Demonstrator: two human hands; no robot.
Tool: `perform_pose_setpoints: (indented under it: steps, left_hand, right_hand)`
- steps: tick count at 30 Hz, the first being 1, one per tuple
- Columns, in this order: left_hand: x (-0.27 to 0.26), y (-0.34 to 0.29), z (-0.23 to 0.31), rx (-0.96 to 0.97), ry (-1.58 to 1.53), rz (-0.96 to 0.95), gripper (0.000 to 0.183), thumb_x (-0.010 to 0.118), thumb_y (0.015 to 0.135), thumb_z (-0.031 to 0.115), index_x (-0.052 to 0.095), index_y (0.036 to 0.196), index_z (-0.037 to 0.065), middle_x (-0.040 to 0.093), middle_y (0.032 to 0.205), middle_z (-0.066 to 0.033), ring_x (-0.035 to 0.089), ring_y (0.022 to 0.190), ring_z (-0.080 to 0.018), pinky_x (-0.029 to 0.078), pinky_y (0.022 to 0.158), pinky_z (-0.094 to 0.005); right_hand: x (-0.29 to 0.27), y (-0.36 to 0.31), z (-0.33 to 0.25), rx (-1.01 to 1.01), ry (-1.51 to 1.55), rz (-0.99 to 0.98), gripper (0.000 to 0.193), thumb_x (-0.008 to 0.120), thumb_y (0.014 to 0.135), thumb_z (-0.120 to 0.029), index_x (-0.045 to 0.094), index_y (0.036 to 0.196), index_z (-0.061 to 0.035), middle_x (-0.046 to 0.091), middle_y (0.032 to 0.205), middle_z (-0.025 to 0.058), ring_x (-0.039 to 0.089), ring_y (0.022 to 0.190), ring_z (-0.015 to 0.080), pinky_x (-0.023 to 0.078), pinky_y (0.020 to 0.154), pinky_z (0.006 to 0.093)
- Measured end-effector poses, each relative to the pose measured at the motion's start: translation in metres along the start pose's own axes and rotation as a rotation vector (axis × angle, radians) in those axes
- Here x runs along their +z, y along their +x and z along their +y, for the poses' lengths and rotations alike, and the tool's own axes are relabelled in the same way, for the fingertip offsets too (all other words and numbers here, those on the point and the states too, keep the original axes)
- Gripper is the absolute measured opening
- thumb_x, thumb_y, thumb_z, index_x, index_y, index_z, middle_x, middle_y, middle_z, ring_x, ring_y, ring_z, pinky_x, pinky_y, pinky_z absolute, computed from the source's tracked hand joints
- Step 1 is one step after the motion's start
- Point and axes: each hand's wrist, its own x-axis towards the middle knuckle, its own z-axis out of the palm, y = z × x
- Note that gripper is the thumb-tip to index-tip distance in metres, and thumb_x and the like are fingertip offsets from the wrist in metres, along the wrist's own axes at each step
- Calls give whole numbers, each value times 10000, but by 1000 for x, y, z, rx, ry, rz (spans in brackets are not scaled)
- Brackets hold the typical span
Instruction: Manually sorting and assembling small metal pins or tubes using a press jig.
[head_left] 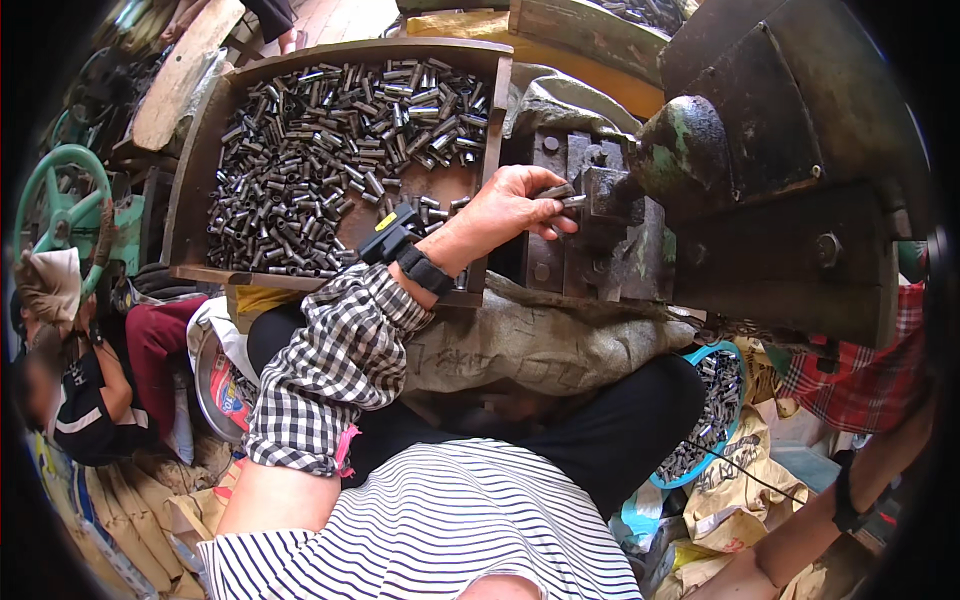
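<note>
My left hand (513,208), in a black-and-white checked sleeve cover, reaches over to the dark metal block of the machine (608,190). Its thumb and fingers are closed on small metal tubes (556,191), whose ends stick out toward the block; how many is hard to tell. Just left of the hand stands a wooden tray (190,215) with a heap of similar short metal tubes (300,150). My right arm (765,562), with a black band, runs up along the right edge; the hand itself does not show.
A blue-rimmed basin (738,420) of small metal parts stands by my right knee. Grey sacking (530,345) hangs over my lap under the machine. Red plaid cloth (850,365) lies at the right edge. Another person (95,385) sits at far left near a green handwheel (62,215).
</note>
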Motion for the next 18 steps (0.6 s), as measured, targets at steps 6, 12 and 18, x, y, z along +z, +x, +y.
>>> perform_pose_setpoints:
  steps: [6, 12, 18]
  left_hand:
    - [10, 3, 1, 71, 170, 92, 192, 573, 892, 73, 542, 1060, -16, 630, 906, -73, 664, 761, -143, 537, 583, -222]
    - [27, -1, 11, 83, 397, 243, 114, 557, 865, 61, 541, 959, -2, 605, 776, -30, 626, 617, -87, 482, 486, -197]
    - [-2, -20, 27, -86, 553, 192, 251, 611, 875, 151, 566, 1061, -12, 621, 774, -37, 603, 574, -67, 468, 457, -185]
  right_hand:
    - [19, -92, 67, 250, 331, 292, 676, 586, 817, -117, 262, 1403, -31, 349, 1401, 151, 468, 1189, 291, 418, 985, 411]
    - [16, -97, 73, 392, 505, 380, 743, 613, 784, -113, 238, 1420, -21, 350, 1410, 135, 419, 1252, 278, 362, 1048, 419]
    - [-31, -37, 31, -220, -574, 80, 463, 570, 838, -160, 488, 1261, 11, 550, 1178, 165, 557, 1052, 243, 455, 921, 378]
